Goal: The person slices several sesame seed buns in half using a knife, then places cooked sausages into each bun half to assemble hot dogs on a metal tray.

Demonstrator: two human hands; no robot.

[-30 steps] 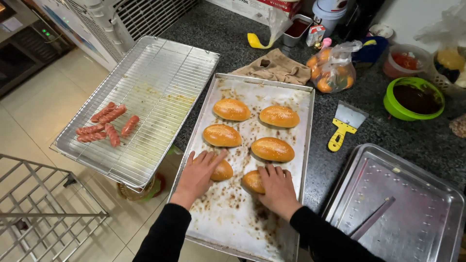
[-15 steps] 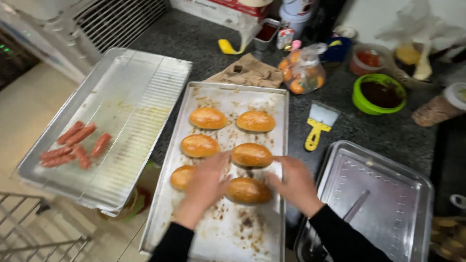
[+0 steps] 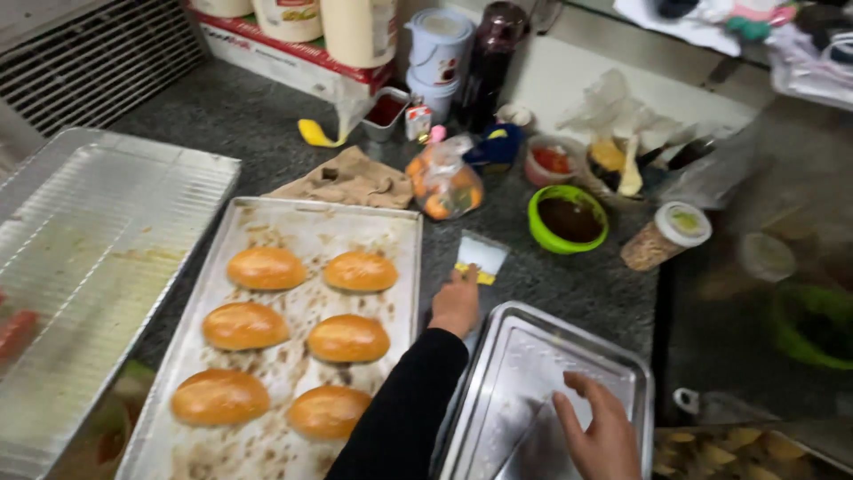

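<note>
My left hand, in a black sleeve, reaches over the dark counter and closes on the yellow handle of a small white-bladed scraper. My right hand rests with fingers spread inside a steel tray at the lower right, next to a long metal utensil. Left of my arm lies a stained baking sheet carrying several golden buns in two columns. Neither hand touches the buns.
A wire-rack tray lies at the far left with reddish sausages blurred at its edge. Behind the sheet are a brown cloth, a bag of orange fruit, a green bowl of dark sauce, a lidded jar and tubs.
Both hands have left the front buns. My left hand moved up and right to the scraper, my right hand went into the steel tray. The view shifted to the right.
</note>
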